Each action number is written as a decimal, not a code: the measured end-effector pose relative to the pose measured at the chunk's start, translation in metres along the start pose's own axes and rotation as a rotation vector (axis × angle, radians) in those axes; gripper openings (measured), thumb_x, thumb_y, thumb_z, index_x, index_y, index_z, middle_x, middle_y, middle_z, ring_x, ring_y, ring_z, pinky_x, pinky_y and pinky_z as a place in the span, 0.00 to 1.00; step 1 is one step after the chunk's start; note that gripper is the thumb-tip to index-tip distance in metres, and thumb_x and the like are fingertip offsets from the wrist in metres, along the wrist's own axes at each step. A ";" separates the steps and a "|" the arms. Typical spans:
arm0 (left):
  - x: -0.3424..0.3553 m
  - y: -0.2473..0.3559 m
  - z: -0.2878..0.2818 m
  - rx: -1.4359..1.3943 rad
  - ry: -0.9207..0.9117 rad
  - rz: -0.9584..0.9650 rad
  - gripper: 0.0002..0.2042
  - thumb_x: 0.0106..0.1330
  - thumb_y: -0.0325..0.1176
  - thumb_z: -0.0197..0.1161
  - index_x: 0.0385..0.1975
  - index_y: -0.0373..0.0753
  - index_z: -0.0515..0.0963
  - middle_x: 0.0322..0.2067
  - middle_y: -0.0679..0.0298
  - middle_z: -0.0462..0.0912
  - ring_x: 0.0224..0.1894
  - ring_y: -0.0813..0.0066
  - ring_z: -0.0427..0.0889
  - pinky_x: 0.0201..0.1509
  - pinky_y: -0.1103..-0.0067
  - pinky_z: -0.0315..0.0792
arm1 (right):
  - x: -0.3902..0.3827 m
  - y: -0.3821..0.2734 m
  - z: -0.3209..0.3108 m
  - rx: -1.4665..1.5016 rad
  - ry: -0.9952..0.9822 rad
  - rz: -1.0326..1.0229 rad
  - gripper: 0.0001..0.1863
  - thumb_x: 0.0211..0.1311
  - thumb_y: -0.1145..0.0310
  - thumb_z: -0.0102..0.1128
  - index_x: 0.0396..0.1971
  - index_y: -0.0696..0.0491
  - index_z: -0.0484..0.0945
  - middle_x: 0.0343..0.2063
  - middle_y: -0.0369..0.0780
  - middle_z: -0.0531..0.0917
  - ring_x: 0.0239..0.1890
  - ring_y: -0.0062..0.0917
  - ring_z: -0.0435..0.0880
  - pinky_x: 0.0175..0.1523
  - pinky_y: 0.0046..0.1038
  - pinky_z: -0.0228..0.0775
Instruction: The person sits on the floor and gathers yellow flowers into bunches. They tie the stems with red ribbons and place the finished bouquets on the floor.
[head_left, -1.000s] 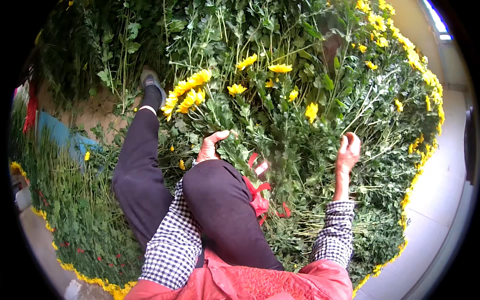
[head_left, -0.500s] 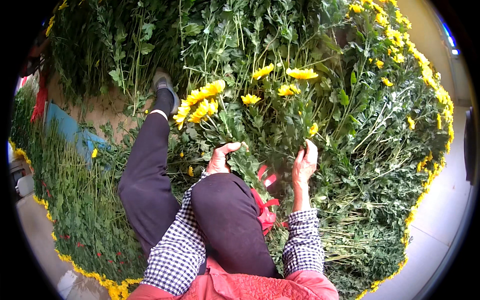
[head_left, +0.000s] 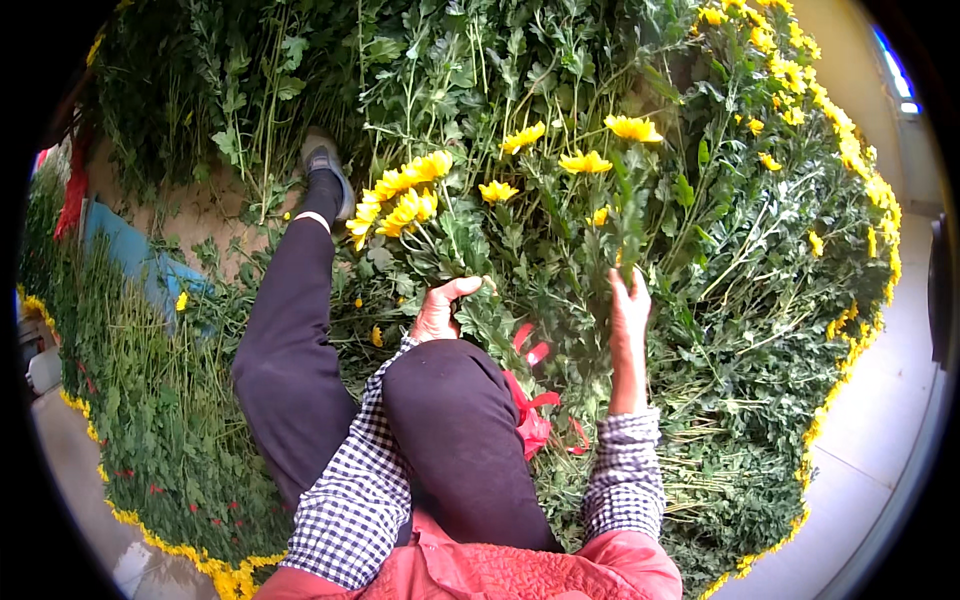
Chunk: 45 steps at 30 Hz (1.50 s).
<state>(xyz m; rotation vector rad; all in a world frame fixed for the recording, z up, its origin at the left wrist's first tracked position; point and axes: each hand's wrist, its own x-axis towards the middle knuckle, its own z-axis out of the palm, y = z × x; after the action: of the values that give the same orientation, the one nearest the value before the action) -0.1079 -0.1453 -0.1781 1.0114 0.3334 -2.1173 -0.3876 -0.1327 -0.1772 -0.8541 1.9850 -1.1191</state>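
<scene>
My left hand [head_left: 437, 311] is closed round the stems of a small bunch of yellow chrysanthemums [head_left: 408, 197], whose heads fan out above it to the left. To the right, my right hand [head_left: 628, 312] pinches a leafy chrysanthemum stem [head_left: 627, 205], slightly blurred. A yellow flower head [head_left: 633, 129] stands above that hand. More single yellow heads [head_left: 497, 191] lie between the two hands over the green foliage. Beside my raised knee, red ribbon [head_left: 532, 418] hangs among the leaves.
Leafy cut stems [head_left: 480, 60] are heaped ahead of me and on both sides. Yellow blooms [head_left: 850, 375] edge the right-hand heap. A blue sheet [head_left: 130, 255] and brown ground show at left, by my outstretched foot [head_left: 327, 165]. Pale floor [head_left: 865, 440] lies at far right.
My right hand has moved a little up and to the right, and flower heads near it have shifted. The left hand with its bunch stays almost in place.
</scene>
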 end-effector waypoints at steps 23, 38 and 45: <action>0.002 -0.004 0.002 0.019 0.046 0.054 0.13 0.51 0.35 0.68 0.35 0.39 0.81 0.32 0.64 0.85 0.34 0.68 0.82 0.46 0.71 0.77 | -0.007 0.108 0.006 -0.757 0.083 -0.379 0.18 0.61 0.64 0.62 0.46 0.59 0.73 0.38 0.49 0.76 0.40 0.47 0.76 0.45 0.39 0.70; 0.015 -0.006 0.003 0.255 0.220 0.221 0.17 0.46 0.36 0.74 0.37 0.37 0.83 0.41 0.64 0.83 0.53 0.73 0.72 0.62 0.71 0.57 | -0.089 -0.044 -0.022 -0.185 -0.278 -0.017 0.12 0.71 0.66 0.48 0.47 0.57 0.73 0.25 0.36 0.79 0.26 0.20 0.74 0.31 0.20 0.65; 0.016 -0.014 -0.001 0.202 0.064 0.340 0.19 0.54 0.39 0.68 0.45 0.41 0.78 0.40 0.68 0.81 0.43 0.74 0.76 0.51 0.73 0.68 | -0.122 -0.033 0.058 -0.267 -0.579 -0.137 0.12 0.69 0.66 0.52 0.48 0.54 0.74 0.27 0.44 0.82 0.26 0.27 0.79 0.33 0.29 0.71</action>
<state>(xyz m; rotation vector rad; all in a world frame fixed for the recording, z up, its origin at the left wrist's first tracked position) -0.1239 -0.1431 -0.1918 1.1627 -0.0247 -1.8373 -0.2670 -0.0739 -0.1401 -1.3005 1.6162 -0.5825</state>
